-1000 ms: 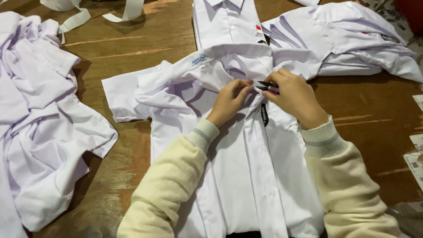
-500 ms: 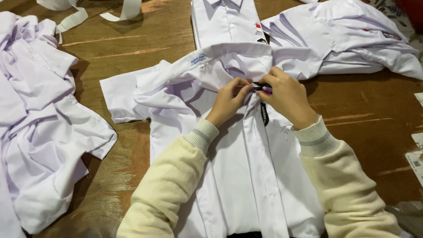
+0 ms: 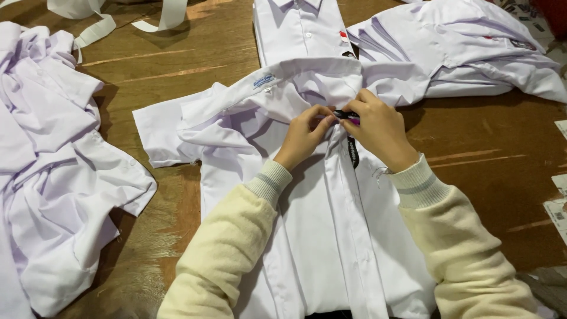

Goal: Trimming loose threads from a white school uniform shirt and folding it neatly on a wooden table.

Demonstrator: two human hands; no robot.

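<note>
A white short-sleeved shirt [image 3: 331, 236] lies face up on the wooden table [image 3: 177, 65], collar away from me. My left hand [image 3: 306, 133] pinches the fabric at the top of the button placket, just below the collar. My right hand [image 3: 381, 131] meets it there and grips a small black and pink tool [image 3: 345, 115] pressed against the same spot. A narrow black tag [image 3: 353, 155] hangs down under my right hand. Both arms wear cream knit sleeves.
A crumpled heap of white shirts [image 3: 53, 171] fills the left side. A folded white shirt [image 3: 301, 29] lies beyond the collar, with more folded shirts [image 3: 460, 53] at the far right. White strips [image 3: 100, 26] lie at the top left. Paper slips [image 3: 558, 207] sit at the right edge.
My right hand has shifted slightly left and closer to my left hand at the collar. The shirt stays where it was.
</note>
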